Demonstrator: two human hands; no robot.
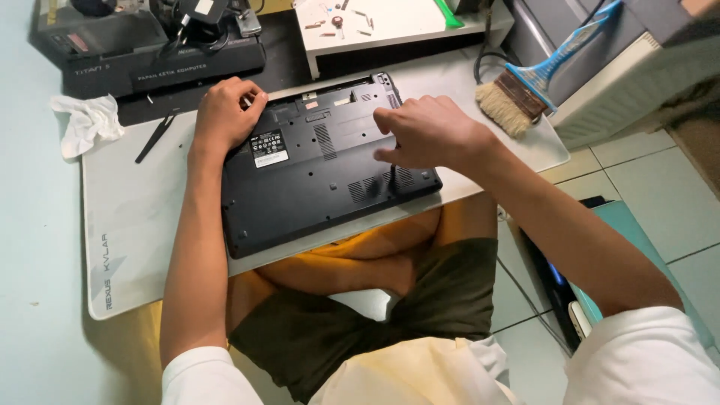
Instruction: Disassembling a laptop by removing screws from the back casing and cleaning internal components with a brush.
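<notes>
Both hands rest on the upturned laptop (322, 169): left hand (225, 112) curled at its back edge, right hand (427, 131) loosely open; I judge it stiff, rather heavy, best held by the edges.

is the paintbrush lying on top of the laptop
No, the paintbrush lies on the mat's far right corner, apart from the upturned laptop.

Black laptop (322, 169), blue-handled brush (525, 86), white mat (135, 217)

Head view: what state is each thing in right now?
Laptop: shut, upside down on the mat, battery bay empty.
Left hand: resting on the laptop's far left corner.
Right hand: fingers on the laptop's right edge.
Brush: lying untouched.
Tissue: crumpled.
Tweezers: lying on the mat.
</notes>
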